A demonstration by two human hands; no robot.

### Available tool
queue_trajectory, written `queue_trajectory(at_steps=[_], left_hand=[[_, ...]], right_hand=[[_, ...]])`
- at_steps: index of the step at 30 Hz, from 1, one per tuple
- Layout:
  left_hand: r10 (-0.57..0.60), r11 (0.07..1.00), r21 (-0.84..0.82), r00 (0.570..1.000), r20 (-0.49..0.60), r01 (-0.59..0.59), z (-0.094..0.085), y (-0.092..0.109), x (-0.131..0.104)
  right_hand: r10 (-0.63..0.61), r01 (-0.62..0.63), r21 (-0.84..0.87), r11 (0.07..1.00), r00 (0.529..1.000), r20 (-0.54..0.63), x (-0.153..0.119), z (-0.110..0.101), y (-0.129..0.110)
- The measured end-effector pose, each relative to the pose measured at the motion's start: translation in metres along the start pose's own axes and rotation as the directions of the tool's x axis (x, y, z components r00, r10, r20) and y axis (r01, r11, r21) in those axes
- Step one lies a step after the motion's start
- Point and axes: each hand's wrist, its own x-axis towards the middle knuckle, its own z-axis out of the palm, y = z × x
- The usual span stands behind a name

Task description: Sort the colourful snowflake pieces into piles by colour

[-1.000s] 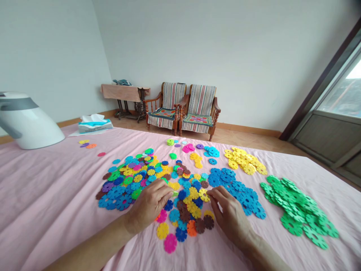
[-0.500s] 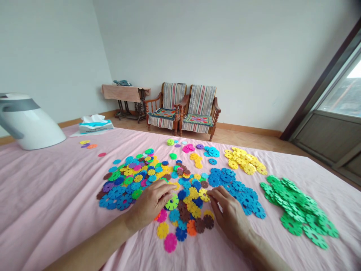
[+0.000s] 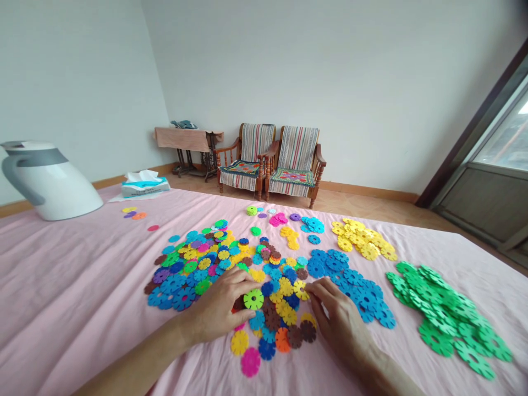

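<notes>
A lime-green notched disc lies in the gap between the thumb and fingers of my left hand, over the mixed pile. That hand's thumb is spread away from its fingers, near the disc's lower edge. My right hand has its fingertips closed at the right edge of a yellow notched disc. Under and between my hands are blue, brown, yellow and orange discs, with a pink disc nearest me. A larger mixed heap of discs spreads beyond my left hand.
Sorted blue discs, green discs and yellow discs lie to the right on the pink cloth. Small colour groups line the far side. A white jug and a tissue box stand at the left.
My left thumb has moved down and away from the fingers, uncovering more of the lime-green disc. My right hand stays by the yellow disc. The view has shifted slightly.
</notes>
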Motion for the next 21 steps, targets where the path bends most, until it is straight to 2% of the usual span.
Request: queue_trajectory(at_steps=[2,5,8,10,12,15,18,21], left_hand=[[-0.03,0.999,-0.042,0.999,-0.021,0.029,0.001,0.001,0.0],[-0.093,0.991,-0.103,0.99,-0.108,0.082,-0.002,-0.001,0.001],[-0.157,0.985,-0.101,0.959,-0.234,0.137,-0.015,-0.009,0.013],[-0.169,0.985,-0.081,0.936,-0.308,0.152,-0.027,-0.022,0.031],[-0.18,0.984,-0.061,0.914,-0.364,0.169,-0.039,-0.041,0.055],[-0.258,0.963,-0.041,0.856,-0.448,0.268,-0.049,-0.078,0.098],[-0.318,0.937,-0.03,0.819,-0.477,0.347,-0.048,-0.119,0.141],[-0.387,0.902,-0.023,0.787,-0.48,0.43,-0.039,-0.151,0.175]], right_hand=[[0.005,-0.005,0.007,1.0,1.0,0.012,0.0,0.001,0.0],[0.008,-0.008,0.011,1.0,0.999,0.034,-0.001,0.003,0.001],[0.007,-0.007,0.0,1.0,0.999,0.04,-0.001,0.005,0.001],[0.002,-0.002,-0.017,1.0,0.999,0.033,-0.001,0.006,0.001],[-0.013,0.013,-0.032,0.999,1.0,0.014,-0.001,0.007,0.001],[-0.056,0.055,-0.046,0.997,0.998,-0.026,-0.001,0.008,0.003],[-0.1,0.099,-0.044,0.994,0.994,-0.042,0.0,0.01,0.006],[-0.123,0.121,-0.039,0.992,0.992,-0.04,-0.001,0.013,0.012]])
